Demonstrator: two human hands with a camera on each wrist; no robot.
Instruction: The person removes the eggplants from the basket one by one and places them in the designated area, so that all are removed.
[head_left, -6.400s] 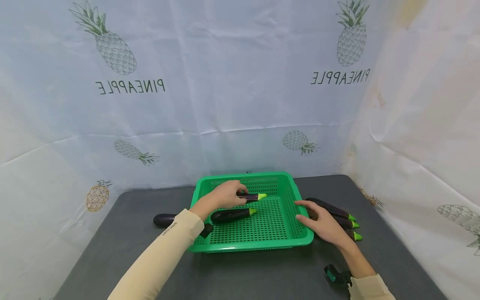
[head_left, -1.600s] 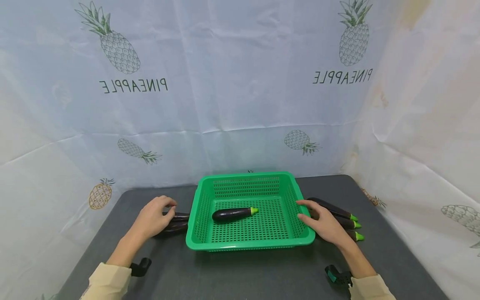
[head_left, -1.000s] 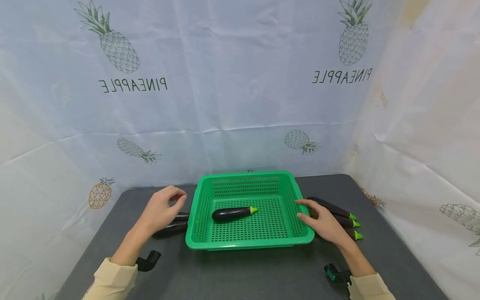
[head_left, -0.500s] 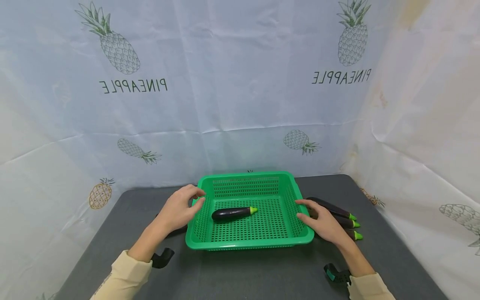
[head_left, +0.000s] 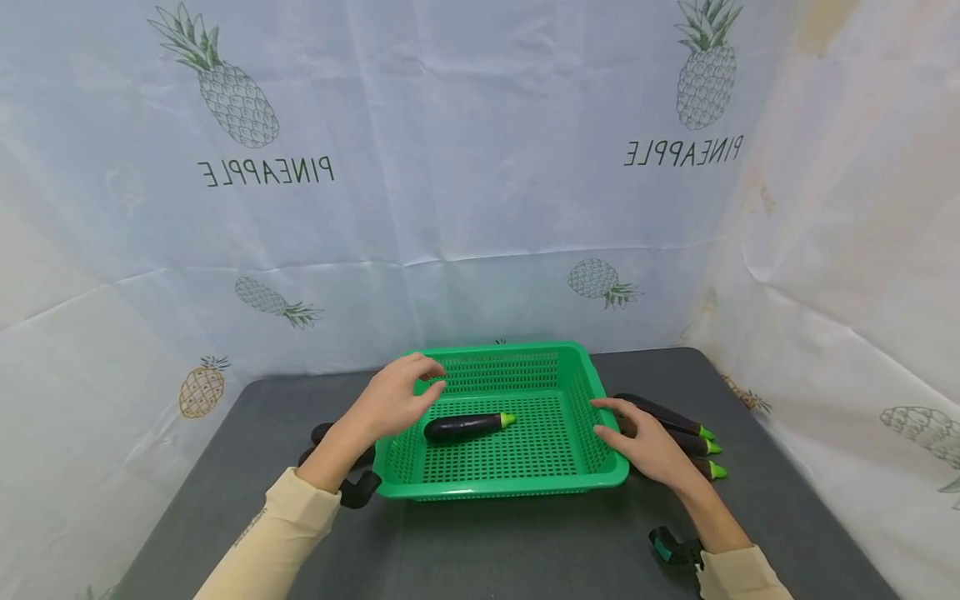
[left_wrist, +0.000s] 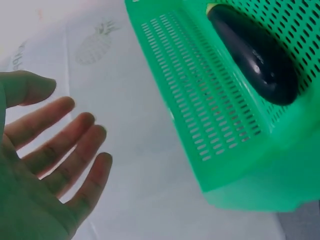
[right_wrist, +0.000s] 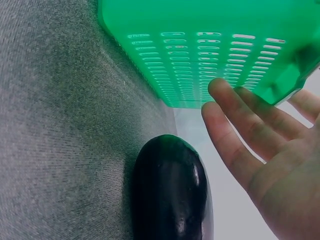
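My left hand [head_left: 397, 396] hangs over the left side of the green plastic basket [head_left: 517, 486], fingers spread and holding nothing. Inside the basket lies one dark eggplant [head_left: 462, 427], its green stem end pointing right. My right hand [head_left: 648, 446] holds the basket's right rim. In the right wrist view, fingers [right_wrist: 240, 110] lie along the outside of the basket wall, and another digit reaches over the rim. An eggplant [right_wrist: 172, 190] lies on the table under that hand.
Several eggplants [head_left: 663, 417] with green stem ends lie right of the basket on the dark table [head_left: 480, 550]. More dark eggplants [head_left: 321, 432] lie left of it, partly hidden by my left arm. A pineapple-print cloth [head_left: 465, 208] hangs behind.
An eggplant that my left hand held in the basket now lies on the left of the table. Emptied, that hand has since moved right, back over the basket. My right hand stays put.
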